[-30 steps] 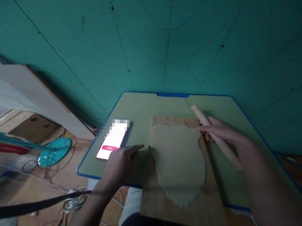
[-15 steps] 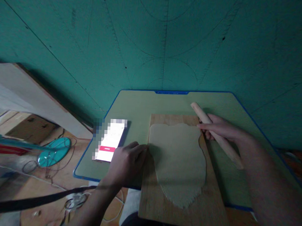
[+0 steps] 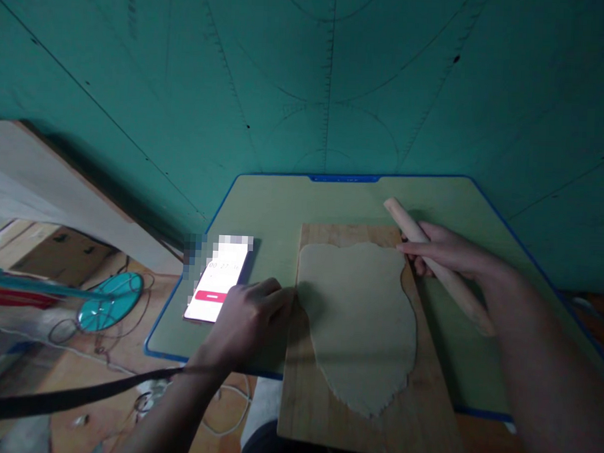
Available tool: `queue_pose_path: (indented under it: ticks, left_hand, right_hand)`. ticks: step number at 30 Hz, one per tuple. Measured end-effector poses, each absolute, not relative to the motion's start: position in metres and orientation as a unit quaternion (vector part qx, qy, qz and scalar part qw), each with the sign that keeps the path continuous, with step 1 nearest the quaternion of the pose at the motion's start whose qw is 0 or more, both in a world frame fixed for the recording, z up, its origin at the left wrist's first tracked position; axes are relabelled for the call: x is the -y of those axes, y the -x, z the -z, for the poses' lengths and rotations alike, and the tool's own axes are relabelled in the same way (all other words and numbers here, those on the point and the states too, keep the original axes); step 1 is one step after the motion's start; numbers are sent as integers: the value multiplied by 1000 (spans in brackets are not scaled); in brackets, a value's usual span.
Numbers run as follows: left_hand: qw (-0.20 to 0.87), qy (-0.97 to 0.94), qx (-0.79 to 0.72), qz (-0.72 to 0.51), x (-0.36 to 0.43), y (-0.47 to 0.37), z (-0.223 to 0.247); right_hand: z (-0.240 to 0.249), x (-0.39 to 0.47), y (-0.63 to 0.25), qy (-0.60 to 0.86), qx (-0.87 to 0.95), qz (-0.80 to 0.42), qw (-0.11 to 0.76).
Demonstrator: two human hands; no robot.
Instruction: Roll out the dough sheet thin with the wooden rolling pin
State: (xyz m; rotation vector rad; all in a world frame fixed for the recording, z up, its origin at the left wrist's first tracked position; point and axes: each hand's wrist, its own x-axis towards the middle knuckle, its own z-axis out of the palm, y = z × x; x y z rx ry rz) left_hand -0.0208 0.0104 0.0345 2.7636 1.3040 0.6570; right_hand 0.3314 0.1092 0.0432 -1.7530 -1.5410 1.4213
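A thin, pale sheet of dough (image 3: 356, 322) lies on a wooden board (image 3: 302, 400). Its lower edge is ragged. My left hand (image 3: 250, 318) is closed in a pinch at the dough's left edge, over the side of the board; the exact fingertip contact is partly hidden. A wooden rolling pin (image 3: 442, 276) slants across my right hand (image 3: 441, 249), which grips it beyond the board's right side. That hand's extended fingertip reaches the dough's upper right edge. Lower fingers there are partly hidden by the pin.
Board and hands are over a green, blue-rimmed table (image 3: 278, 199). A lit phone (image 3: 217, 283) rests beside my left hand. A green wall (image 3: 328, 74) rises behind. A turquoise round base (image 3: 111, 301) and cables are on the floor at left. A dark strap (image 3: 74, 393) crosses the lower left.
The view has shifted slightly. Both hands stay at the dough's edges, and the rolling pin remains in my right hand. The dough's right edge sits slightly farther right.
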Motion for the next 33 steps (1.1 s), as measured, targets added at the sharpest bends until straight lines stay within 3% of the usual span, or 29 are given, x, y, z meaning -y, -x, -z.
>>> queue_pose_path:
  ticks: [33]
  left_hand:
    - [-12, -917, -351, -188, -15, 28, -41]
  right_hand:
    - [-48, -107, -330, 657, 531, -503, 185]
